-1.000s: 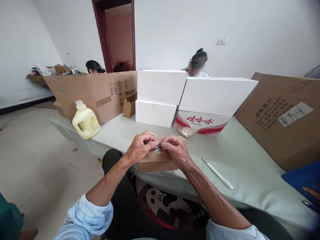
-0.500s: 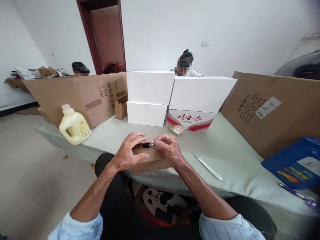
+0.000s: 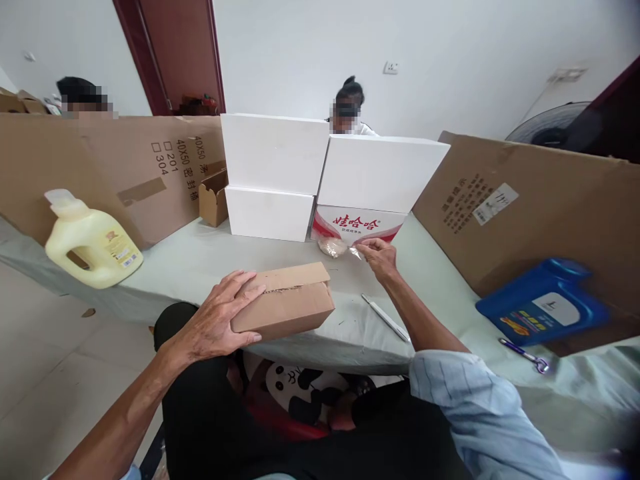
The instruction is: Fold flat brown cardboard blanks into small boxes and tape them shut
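Note:
A small brown cardboard box (image 3: 290, 300) lies at the near edge of the table (image 3: 200, 260). My left hand (image 3: 217, 323) grips the box's left end, fingers wrapped over its top. Farther back, my right hand (image 3: 377, 257) is stretched out with its fingers pinched on a strip of clear tape or film. That strip reaches to a crumpled wad of tape (image 3: 333, 247) in front of the red-and-white printed carton (image 3: 355, 223). A white pen-like knife (image 3: 386, 318) rests on the table beside my right forearm.
White foam boxes (image 3: 275, 157) and large cardboard sheets (image 3: 530, 213) wall off the back of the table. A yellow jug (image 3: 90, 240) stands at left, a blue jug (image 3: 545, 303) lies at right, with a purple-handled tool (image 3: 525, 353) near it. Two people sit beyond the boxes.
My right hand left the box and reached back to the wad of tape. My left hand shifted to hold the box's left end. The camera view swung right.

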Demonstrator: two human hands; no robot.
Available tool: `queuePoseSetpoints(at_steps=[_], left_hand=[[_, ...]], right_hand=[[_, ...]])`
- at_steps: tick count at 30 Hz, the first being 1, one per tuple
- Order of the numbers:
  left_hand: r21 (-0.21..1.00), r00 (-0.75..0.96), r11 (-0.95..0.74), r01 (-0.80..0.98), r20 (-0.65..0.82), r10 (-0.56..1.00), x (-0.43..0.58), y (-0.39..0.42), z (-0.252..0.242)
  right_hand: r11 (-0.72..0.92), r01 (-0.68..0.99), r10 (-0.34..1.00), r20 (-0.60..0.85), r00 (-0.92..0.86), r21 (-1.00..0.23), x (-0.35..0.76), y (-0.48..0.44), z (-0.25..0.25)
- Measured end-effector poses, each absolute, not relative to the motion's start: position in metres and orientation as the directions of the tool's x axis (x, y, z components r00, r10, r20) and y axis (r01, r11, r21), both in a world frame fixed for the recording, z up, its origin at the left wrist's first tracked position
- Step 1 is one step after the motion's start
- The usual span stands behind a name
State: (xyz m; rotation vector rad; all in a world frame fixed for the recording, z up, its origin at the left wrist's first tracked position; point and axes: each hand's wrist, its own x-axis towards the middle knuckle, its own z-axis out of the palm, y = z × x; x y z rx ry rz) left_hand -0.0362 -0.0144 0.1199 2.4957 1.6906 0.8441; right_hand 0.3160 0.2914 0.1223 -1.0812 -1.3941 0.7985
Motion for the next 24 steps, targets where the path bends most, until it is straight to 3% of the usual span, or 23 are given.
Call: queuePoseSetpoints(at_steps=[10,24], left_hand=[[0.319,0.287,-0.452,0.833,0.450,0.846,-0.036,-0.019,0.119],[0.332,0.259,-0.415,0.847,0.424,0.868,-0.029,-0.021,0.125]], right_hand=[[0.249,0.358,0.960,0.278,0.031,-0.900,0.281,0.383,0.061],[0.213,0.684,0.964,0.262,-0.032,-0.698,0.293,0.420,0.026]])
